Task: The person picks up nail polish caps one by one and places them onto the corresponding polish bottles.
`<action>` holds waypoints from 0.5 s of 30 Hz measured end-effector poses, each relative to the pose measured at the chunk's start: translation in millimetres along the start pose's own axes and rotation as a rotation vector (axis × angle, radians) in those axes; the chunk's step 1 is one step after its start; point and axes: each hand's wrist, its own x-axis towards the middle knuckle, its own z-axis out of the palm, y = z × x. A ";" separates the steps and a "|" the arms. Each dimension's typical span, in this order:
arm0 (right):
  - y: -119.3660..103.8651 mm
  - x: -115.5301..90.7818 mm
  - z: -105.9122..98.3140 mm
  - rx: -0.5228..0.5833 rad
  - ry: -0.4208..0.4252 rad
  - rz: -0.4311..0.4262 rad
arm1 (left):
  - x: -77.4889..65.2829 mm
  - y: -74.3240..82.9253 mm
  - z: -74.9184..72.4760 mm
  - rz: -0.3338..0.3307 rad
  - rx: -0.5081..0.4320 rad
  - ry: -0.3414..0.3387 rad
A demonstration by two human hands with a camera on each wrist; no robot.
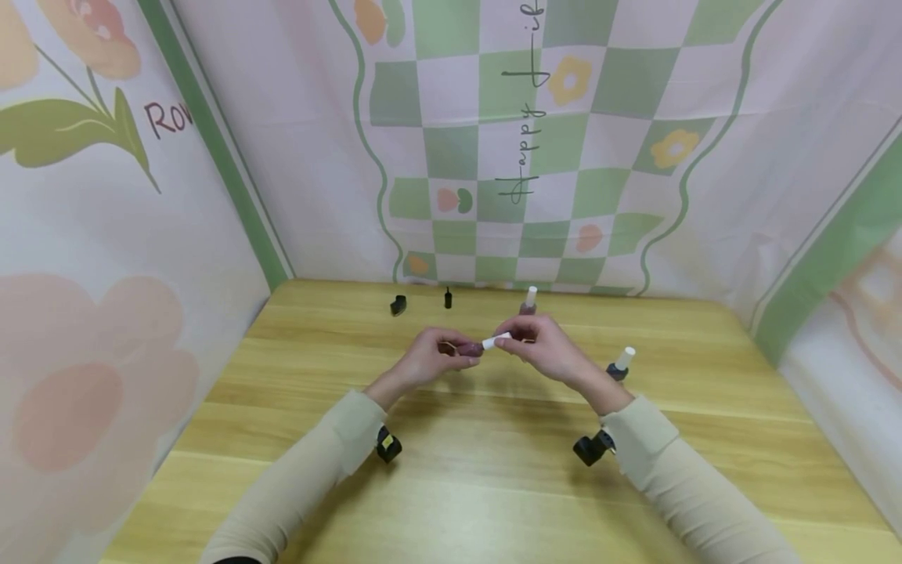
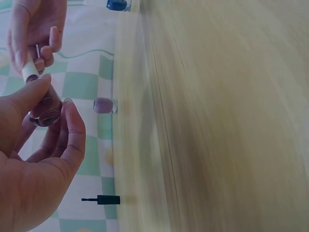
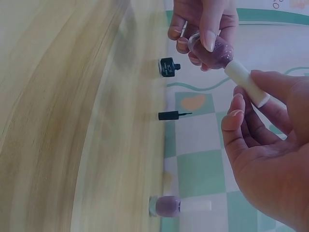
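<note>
Above the table, my left hand holds a purple nail polish bottle, its thumb and fingers pinching the glass. The white cap sits at the bottle's neck and is pinched between the thumb and fingers of my right hand. Bottle and cap lie tilted in one line between the two hands. Beyond the right hand, another purple nail polish bottle with a white cap stands upright, partly hidden in the head view.
A dark blue nail polish bottle with a white cap stands by my right wrist. At the table's back stand a capless black nail polish bottle and a black brush cap, brush up. A patterned curtain hangs behind.
</note>
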 end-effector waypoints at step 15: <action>1.6 2.8 -3.3 -0.053 -0.024 -0.031 | -1.6 -2.1 -0.5 0.000 -0.006 0.004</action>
